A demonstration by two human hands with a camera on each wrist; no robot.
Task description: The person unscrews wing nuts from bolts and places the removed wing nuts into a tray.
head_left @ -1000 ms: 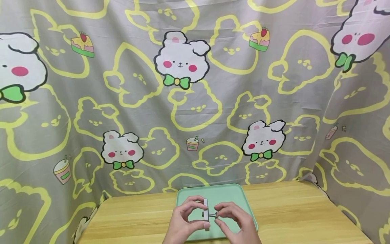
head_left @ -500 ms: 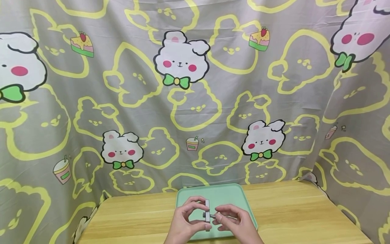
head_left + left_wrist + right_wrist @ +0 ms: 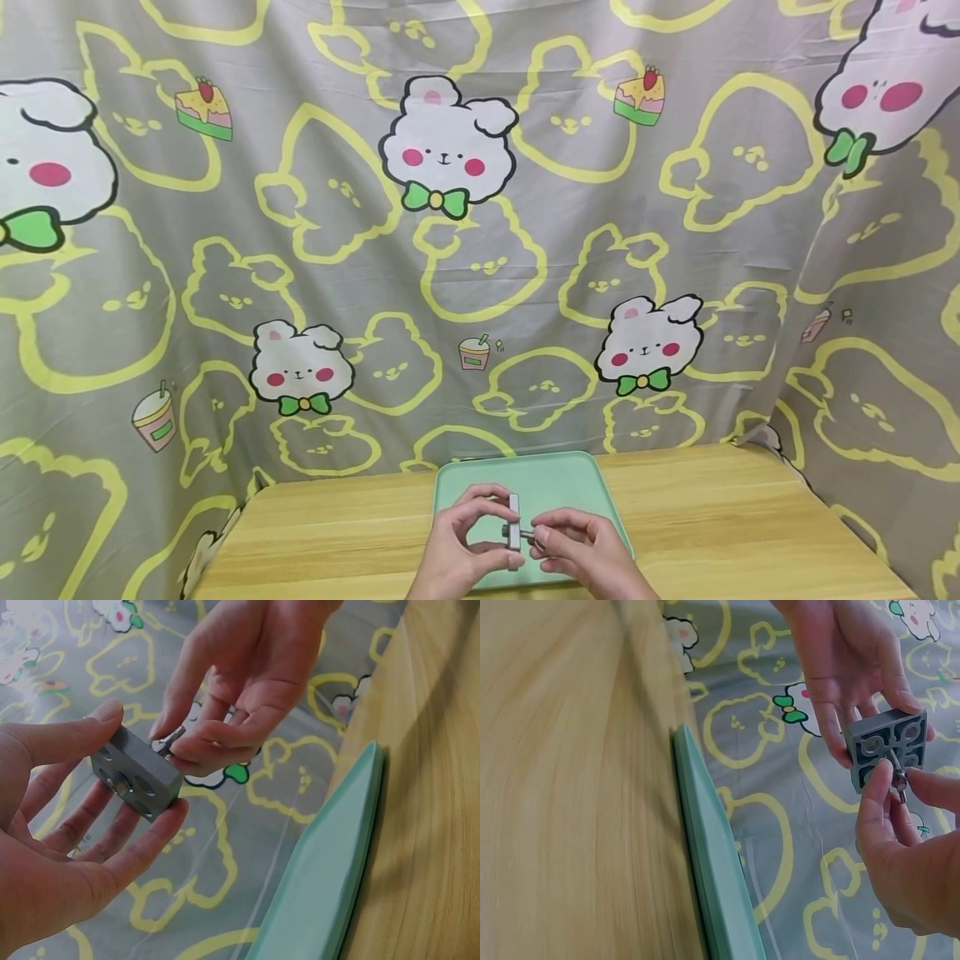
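the left hand (image 3: 459,542) and the right hand (image 3: 583,552) partly hide a smooth green tray (image 3: 562,479) on the wood-patterned bench (image 3: 720,504); behind the tray hangs a grey printed cloth (image 3: 465,242). above the tray, the left holds a grey block (image 3: 140,769) with round holes, the right pinches a metal rod (image 3: 900,780) through it.

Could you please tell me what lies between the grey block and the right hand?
A short stretch of metal shaft spans from the grey block to the right hand; the head and right wrist views show it.
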